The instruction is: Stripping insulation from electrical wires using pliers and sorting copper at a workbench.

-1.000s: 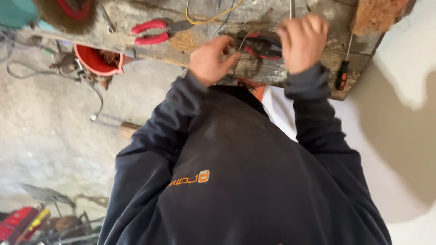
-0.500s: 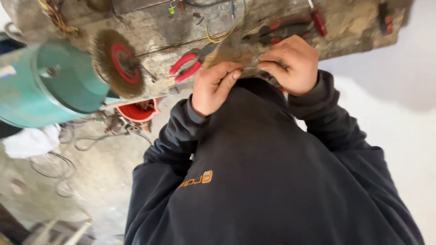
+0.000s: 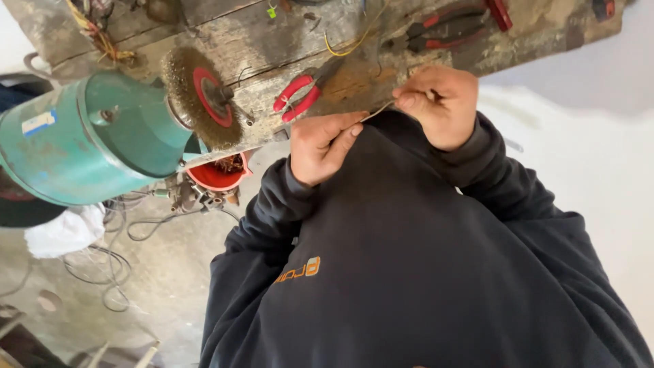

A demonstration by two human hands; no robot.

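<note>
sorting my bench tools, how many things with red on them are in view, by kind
Red-handled pliers lying on the worn wooden bench: 2
Round wire brush wheel with a red hub, mounted on the teal motor: 1
Red plastic bowl under the bench edge: 1
Small red tool parts at the far right bench edge, too cut off to identify: 2
Total: 6

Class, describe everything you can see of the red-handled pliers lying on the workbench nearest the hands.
The red-handled pliers are a small pair with two curved red grips, plastic-coated by the look of them, and dark metal jaws pointing up and right. They lie flat on the worn, stained wooden workbench, handles slightly spread. They sit between the wire brush wheel and the left hand. Neither hand touches them.
</note>
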